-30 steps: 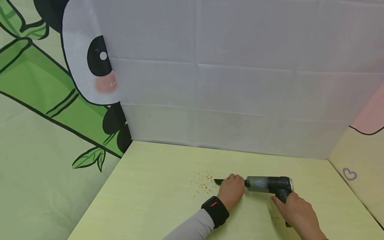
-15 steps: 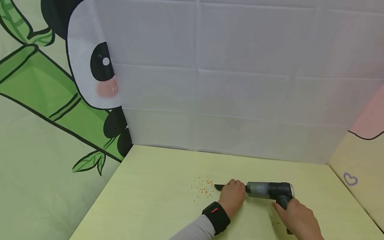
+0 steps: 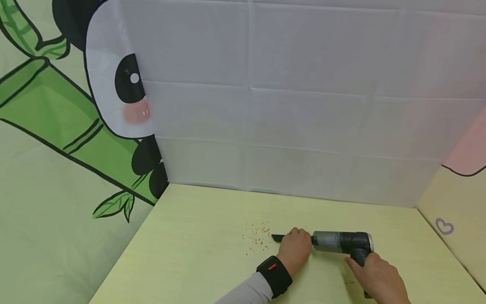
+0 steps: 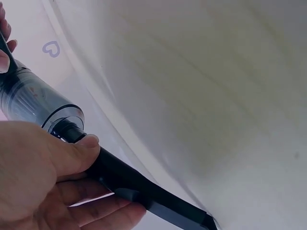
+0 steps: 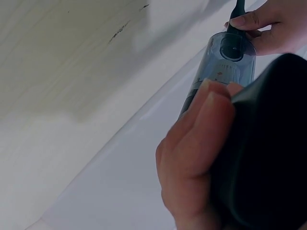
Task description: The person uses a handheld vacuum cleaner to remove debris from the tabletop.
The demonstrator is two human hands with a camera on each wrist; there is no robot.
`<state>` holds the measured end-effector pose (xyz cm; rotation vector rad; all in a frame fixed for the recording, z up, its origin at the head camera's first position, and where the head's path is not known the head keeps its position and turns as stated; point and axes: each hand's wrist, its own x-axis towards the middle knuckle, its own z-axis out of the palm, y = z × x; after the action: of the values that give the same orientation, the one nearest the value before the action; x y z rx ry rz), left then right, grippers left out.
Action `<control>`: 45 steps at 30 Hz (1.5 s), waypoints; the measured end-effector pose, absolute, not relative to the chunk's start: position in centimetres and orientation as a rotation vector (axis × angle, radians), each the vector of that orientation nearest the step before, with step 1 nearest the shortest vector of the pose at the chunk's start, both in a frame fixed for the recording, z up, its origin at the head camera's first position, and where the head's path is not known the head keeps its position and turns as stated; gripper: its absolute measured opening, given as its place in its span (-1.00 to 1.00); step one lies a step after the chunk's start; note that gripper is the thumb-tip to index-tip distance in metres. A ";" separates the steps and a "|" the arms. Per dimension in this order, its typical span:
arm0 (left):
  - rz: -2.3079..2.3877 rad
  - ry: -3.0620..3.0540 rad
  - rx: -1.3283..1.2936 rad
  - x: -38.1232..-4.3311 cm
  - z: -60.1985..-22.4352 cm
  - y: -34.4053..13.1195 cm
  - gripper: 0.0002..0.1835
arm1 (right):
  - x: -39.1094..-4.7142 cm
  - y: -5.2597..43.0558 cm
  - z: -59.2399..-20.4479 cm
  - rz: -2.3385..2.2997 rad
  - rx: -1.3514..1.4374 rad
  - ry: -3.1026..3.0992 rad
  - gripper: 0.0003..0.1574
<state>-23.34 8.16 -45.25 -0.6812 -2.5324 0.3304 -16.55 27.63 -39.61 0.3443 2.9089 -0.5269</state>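
Observation:
A handheld vacuum cleaner (image 3: 327,241) with a clear dust cup and black body is held level above the table, its tip pointing left. My right hand (image 3: 381,276) grips its black handle; the right wrist view shows the fingers (image 5: 192,148) curled round it. At the front, my left hand (image 3: 295,250) holds the black crevice nozzle (image 4: 129,179) just ahead of the dust cup, thumb on one side and fingers beneath. Orange crumbs (image 3: 259,236) lie scattered on the table just left of the nozzle tip.
The pale yellow table (image 3: 182,253) is bordered by a white back wall (image 3: 288,126), a panda-and-bamboo printed cloth (image 3: 76,118) on the left and a side panel with a heart (image 3: 444,226) on the right.
The scene has shifted slightly down in the head view from one second ago. Both hands keep their hold on the vacuum, and the crumbs look the same.

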 end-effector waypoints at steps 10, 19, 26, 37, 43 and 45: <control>0.363 -2.511 -0.701 -22.9 -45.5 7.9 -0.84 | -16.0 27.6 -39.8 -0.535 0.333 2.919 -0.11; 0.370 -2.492 -0.709 -22.4 -45.4 7.6 -0.84 | -15.6 27.6 -39.9 -0.541 0.339 2.912 -0.09; 0.361 -2.472 -0.698 -22.0 -45.0 7.5 -0.85 | -15.3 27.4 -39.7 -0.546 0.346 2.912 -0.05; 0.367 -2.463 -0.695 -21.2 -44.8 7.0 -0.80 | -14.7 27.0 -39.9 -0.550 0.326 2.913 0.10; 0.326 -2.498 -0.697 -20.9 -44.6 6.9 -0.80 | -14.3 26.8 -40.0 -0.537 0.331 2.940 0.04; 0.320 -2.508 -0.694 -20.8 -44.6 6.9 -0.80 | -14.2 26.7 -40.0 -0.536 0.329 2.947 0.04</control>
<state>-20.77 6.90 -44.58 -0.6943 -2.5085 0.3201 -14.17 26.74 -40.00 0.3287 2.9475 -0.5356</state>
